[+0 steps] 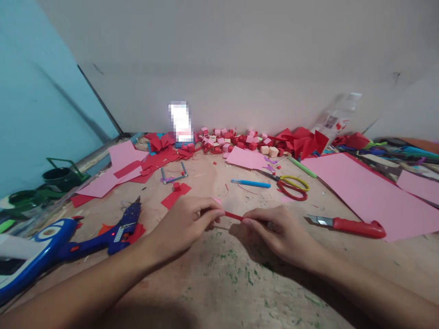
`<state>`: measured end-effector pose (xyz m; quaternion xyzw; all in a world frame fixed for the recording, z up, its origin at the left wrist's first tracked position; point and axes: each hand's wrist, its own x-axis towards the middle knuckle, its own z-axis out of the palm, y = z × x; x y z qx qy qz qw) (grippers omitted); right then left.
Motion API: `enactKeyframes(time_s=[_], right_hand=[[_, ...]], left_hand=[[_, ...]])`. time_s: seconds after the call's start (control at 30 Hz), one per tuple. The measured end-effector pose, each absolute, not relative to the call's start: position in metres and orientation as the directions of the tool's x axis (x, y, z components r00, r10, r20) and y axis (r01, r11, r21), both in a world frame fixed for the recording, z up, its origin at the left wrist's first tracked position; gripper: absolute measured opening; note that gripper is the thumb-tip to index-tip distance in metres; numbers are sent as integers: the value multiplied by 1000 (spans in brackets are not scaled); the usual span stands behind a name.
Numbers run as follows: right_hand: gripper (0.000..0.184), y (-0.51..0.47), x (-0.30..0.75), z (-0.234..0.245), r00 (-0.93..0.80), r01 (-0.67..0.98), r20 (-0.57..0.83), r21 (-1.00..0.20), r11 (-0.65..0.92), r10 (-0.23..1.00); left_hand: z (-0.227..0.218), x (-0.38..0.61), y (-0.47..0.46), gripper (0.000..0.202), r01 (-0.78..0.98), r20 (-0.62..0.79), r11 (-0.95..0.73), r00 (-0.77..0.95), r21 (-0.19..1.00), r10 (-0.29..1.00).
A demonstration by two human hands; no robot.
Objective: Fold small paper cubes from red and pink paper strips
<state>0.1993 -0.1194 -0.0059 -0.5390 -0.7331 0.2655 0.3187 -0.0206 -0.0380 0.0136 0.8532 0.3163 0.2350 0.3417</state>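
Observation:
Between my two hands a narrow red paper strip (234, 215) is stretched just above the table. My left hand (192, 217) pinches its left end between thumb and fingers; my right hand (276, 233) pinches the right end. A bit of pink paper shows behind the left fingertips. Beyond the hands lie a blue pen-like tool (252, 183) and scissors (291, 186) with yellow and red handles. To the right of my right hand rests a red-handled utility knife (358, 226), its blade out. A red paper piece (175, 195) with a small red cube lies beyond my left hand.
A blue glue gun (120, 235) lies on the left. Pink sheets (366, 192) spread on the right. Along the wall are a heap of small red and pink paper cubes (222, 142), a lit phone (181, 122) and a tilted plastic bottle (339, 116). Green scraps dot the near table.

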Motion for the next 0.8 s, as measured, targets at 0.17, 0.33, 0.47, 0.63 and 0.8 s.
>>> enactKeyframes(time_s=[0.17, 0.33, 0.47, 0.63, 0.8], right_hand=[[30, -118, 204, -3, -185, 655, 185, -709, 261, 965], [30, -117, 205, -5, -171, 646, 173, -724, 243, 970], [34, -116, 207, -5, -175, 622, 163, -746, 237, 971], [28, -116, 206, -2, -169, 645, 126, -736, 207, 977], [24, -120, 197, -4, -202, 651, 231, -694, 307, 952]], left_hand=[[12, -20, -36, 26, 378, 120, -450, 643, 809, 756], [11, -22, -33, 25, 361, 76, -345, 588, 866, 805], [11, -23, -30, 25, 358, 54, -317, 584, 878, 810], [14, -22, -33, 26, 369, 82, -384, 622, 847, 779], [13, -21, -41, 22, 369, 164, -573, 720, 732, 674]])
